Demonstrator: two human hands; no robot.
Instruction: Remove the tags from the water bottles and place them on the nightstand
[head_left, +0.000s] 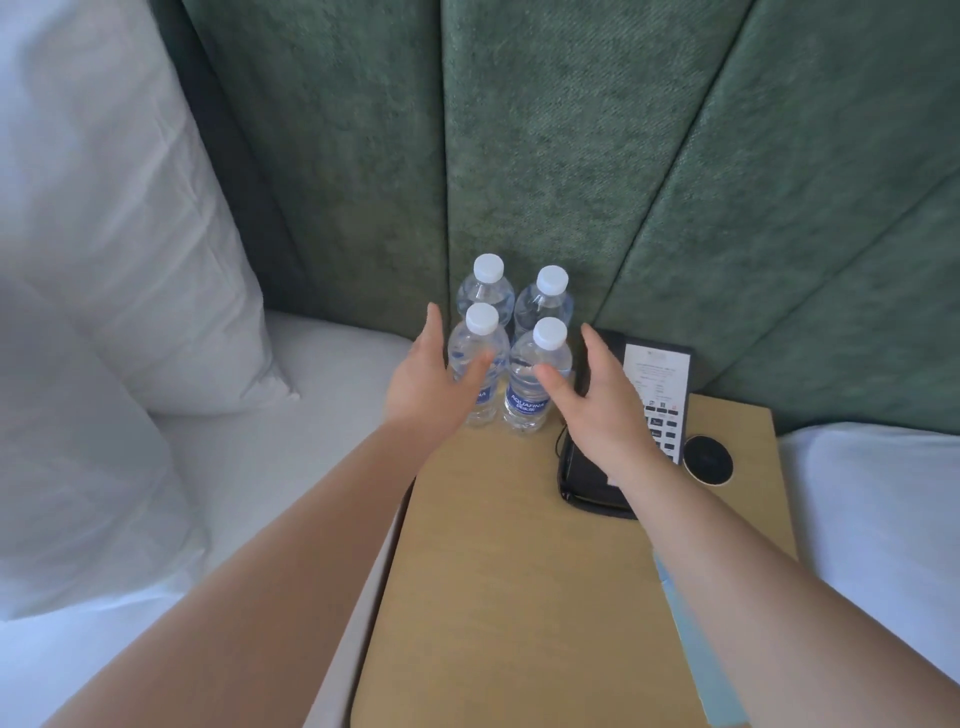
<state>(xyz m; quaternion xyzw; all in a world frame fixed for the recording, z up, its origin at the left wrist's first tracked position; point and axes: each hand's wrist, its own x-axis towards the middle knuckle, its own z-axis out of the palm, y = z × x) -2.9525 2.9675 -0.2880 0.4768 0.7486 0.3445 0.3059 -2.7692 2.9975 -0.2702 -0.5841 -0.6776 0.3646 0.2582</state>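
Fingers (434, 325) of the left hand (421, 384) are straight and spread wide, holding nothing, just left of the front-left bottle (478, 364). Its thumb crosses in front of that bottle. The right hand (597, 400) mirrors it, open and empty, beside the front-right bottle (535, 379). Two more bottles (543, 301) stand behind, all four upright, capped, clustered at the back of the wooden nightstand (493, 545). A black phone (660, 400) sits just right of them, against the green padded headboard (545, 130). White pillows (114, 234) lie to the left.
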